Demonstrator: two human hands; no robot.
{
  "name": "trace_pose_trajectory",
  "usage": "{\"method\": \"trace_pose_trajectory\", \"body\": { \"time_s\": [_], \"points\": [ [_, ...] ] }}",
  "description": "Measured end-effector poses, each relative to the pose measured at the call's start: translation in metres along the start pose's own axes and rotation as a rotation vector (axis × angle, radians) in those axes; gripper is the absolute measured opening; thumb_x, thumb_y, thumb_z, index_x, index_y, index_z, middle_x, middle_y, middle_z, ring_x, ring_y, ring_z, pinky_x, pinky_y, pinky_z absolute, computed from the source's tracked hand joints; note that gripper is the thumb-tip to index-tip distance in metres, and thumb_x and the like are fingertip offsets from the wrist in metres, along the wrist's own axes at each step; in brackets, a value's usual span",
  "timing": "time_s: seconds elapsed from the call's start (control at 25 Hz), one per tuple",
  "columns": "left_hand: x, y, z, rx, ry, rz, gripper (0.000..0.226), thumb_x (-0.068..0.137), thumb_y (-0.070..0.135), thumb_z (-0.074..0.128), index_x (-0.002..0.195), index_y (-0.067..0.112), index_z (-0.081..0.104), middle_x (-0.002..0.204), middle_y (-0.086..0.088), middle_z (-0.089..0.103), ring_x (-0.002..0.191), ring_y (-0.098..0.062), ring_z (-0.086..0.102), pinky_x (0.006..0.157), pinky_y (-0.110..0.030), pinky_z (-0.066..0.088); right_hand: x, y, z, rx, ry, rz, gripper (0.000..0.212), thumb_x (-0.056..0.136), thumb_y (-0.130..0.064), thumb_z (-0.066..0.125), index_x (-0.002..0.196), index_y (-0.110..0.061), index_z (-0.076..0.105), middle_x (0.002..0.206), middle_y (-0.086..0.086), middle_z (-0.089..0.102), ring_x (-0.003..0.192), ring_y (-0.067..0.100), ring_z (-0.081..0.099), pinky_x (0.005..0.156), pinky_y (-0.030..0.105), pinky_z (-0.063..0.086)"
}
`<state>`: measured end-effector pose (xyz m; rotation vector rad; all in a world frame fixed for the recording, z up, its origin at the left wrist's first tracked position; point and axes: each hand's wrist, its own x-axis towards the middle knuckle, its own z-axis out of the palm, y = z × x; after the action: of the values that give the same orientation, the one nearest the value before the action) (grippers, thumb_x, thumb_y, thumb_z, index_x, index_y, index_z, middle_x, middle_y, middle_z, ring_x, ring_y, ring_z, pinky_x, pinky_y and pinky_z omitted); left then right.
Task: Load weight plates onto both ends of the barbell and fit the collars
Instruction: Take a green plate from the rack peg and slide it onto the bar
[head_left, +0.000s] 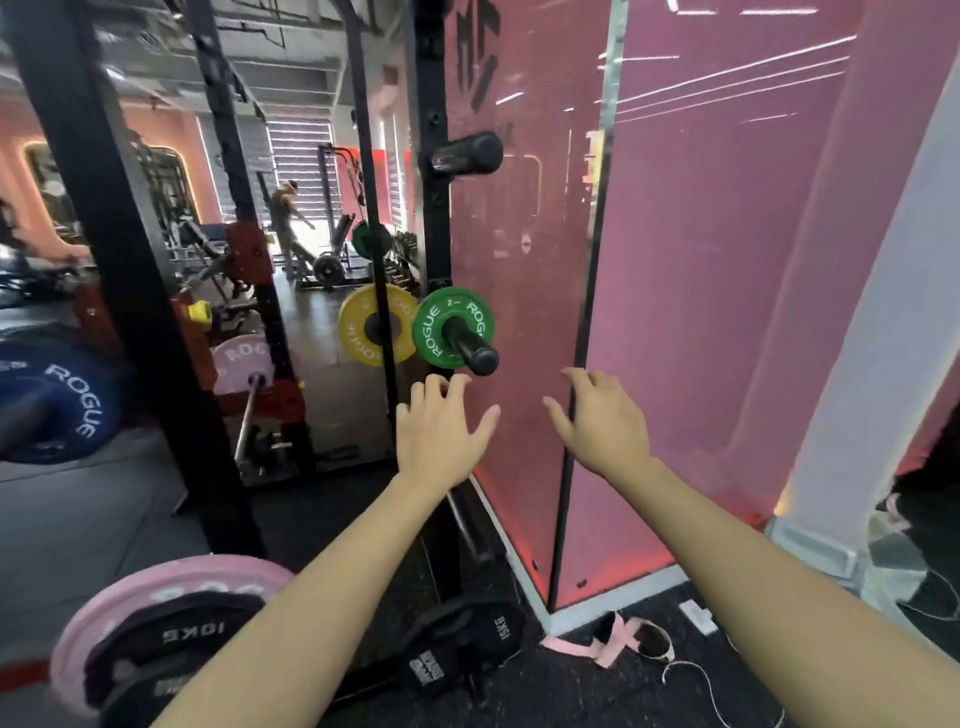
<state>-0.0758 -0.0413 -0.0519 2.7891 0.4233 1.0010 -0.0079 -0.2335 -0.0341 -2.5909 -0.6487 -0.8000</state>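
A small green Rogue plate hangs on a black storage peg of the rack upright. My left hand reaches up just below the plate with fingers spread, holding nothing. My right hand is raised to the right of the peg, fingers loosely bent, empty. A yellow plate hangs behind the upright. At the lower left, one barbell end carries a pink plate with a black 10 kg plate outside it. A black 15 kg plate sits low by the rack's foot.
A pink glass wall stands close on the right. An empty peg juts out higher up. A blue plate sits at the left. Pink straps and a white cable lie on the dark floor. A person stands far back.
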Motion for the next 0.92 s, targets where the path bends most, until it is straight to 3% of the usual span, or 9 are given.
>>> {"method": "trace_pose_trajectory", "body": {
  "time_s": [0.44, 0.92],
  "points": [
    [0.048, 0.016, 0.039, 0.131, 0.066, -0.240, 0.048, 0.094, 0.058, 0.042, 0.127, 0.024, 0.050, 0.118, -0.005, 0.053, 0.112, -0.028, 0.047, 0.087, -0.044, 0.043, 0.094, 0.056, 0.055, 0.153, -0.051, -0.208, 0.049, 0.095, -0.044, 0.050, 0.133, -0.013, 0.050, 0.114, 0.013, 0.059, 0.106, 0.034, 0.054, 0.077, 0.044, 0.050],
    [0.164, -0.071, 0.107, 0.111, 0.129, -0.269, 0.048, 0.097, 0.054, 0.042, 0.130, 0.020, 0.049, 0.121, -0.009, 0.054, 0.113, -0.031, 0.049, 0.086, -0.046, 0.043, 0.208, 0.028, 0.146, 0.110, -0.063, -0.255, 0.050, 0.095, -0.047, 0.047, 0.134, -0.016, 0.047, 0.117, 0.010, 0.059, 0.108, 0.030, 0.054, 0.080, 0.042, 0.050]
  ]
}}
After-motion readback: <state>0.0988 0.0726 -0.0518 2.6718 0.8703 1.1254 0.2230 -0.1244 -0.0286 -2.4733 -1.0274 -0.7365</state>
